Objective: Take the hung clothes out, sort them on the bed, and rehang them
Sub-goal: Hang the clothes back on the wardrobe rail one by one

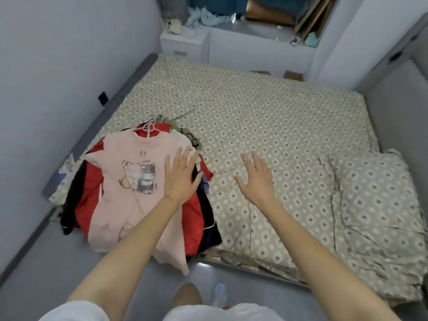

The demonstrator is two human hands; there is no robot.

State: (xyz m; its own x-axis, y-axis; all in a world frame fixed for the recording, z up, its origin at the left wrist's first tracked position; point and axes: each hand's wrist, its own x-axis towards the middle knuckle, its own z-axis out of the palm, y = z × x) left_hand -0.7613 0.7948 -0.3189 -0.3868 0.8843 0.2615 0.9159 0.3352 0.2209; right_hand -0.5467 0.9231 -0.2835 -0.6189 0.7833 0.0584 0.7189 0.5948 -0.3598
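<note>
Fingers [177,158] splayed, gripping nothing: left hand [181,179] over the clothes pile [120,188], right hand [257,181] off to its right; hangers [148,127] at far end.

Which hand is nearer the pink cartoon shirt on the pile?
Left. The left hand spreads open over the edge of the pink shirt; the right hand is off to its right, above the bedsheet.
</note>
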